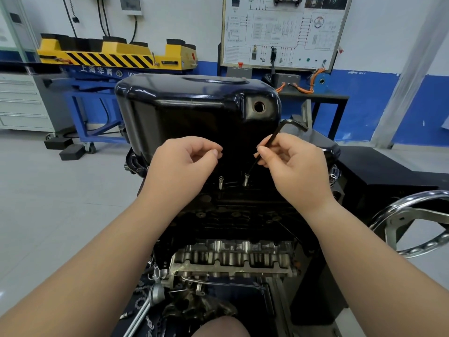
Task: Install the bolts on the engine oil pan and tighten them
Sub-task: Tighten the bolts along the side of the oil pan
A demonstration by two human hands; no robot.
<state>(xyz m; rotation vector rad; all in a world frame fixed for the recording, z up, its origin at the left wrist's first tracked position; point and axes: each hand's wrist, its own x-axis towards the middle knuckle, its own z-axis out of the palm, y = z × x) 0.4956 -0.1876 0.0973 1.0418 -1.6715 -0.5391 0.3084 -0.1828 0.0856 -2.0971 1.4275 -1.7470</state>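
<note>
Head | right hand (294, 161) pinches hex key (274, 136) — tip down-left in bolt (246, 180)

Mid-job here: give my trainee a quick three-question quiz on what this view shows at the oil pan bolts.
1. Multiple choice: what does the right hand hold? A) a ratchet B) an L-shaped hex key C) pliers
2. Fill in: of the left bolt and the right bolt, the key's tip sits in the ____ one.
3. True or false: both bolts are screwed fully down at the foot of the oil pan.

Key: 1 B. 2 right. 3 false: both stand proud with threads showing.
</note>
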